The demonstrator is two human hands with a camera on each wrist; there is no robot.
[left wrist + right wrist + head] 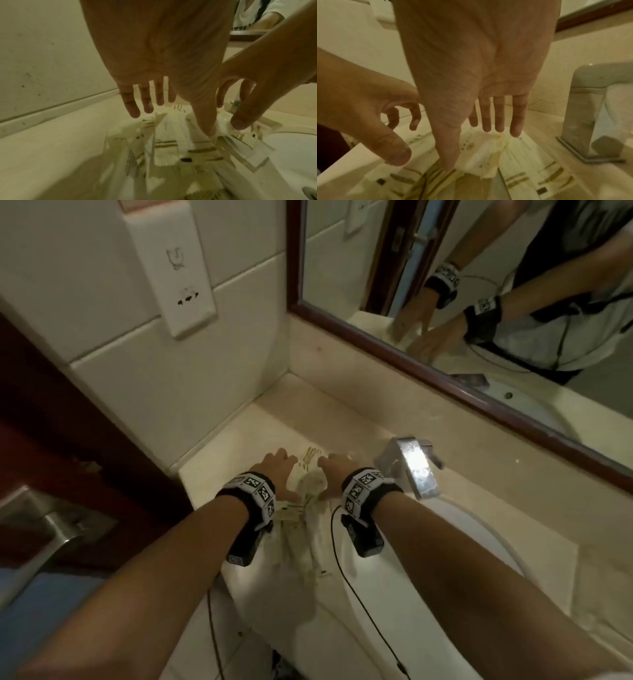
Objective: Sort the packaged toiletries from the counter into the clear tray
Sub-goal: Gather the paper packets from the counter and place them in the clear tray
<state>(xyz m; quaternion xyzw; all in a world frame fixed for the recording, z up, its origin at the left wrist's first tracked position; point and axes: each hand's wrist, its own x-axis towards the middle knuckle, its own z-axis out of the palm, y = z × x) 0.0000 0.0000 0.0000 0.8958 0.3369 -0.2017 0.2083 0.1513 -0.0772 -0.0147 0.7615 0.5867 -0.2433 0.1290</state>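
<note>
From the head camera, your left hand [274,474] and right hand [334,474] are both out over the pile of packaged toiletries [301,529] on the counter [462,508], left of the faucet [411,470]. Fingers spread, palms down, nothing gripped. The clear tray? You can't make it out for certain from up here; the packets hide whatever is under them.

Left wrist view now: your left hand [163,54] is wide apart, fingers [132,106] straight, thumb down near a crumpled white packet [221,127], whether touching it you cannot tell. Striped sachets [171,146] lie fanned in a heap. This view catches the basin [291,155] just beside the pile, which the right wrist misses.

Right wrist view: your right hand [479,60] is splayed open too, fingertips [515,129] hovering above a crinkled pale packet [488,155], and only here does the faucet base stand close on the right.

You look to be at the gathering step, not yet holding anything. Next move calls for closing on one packet, pinching an edge, since they are thin, slippery and overlapping.
</note>
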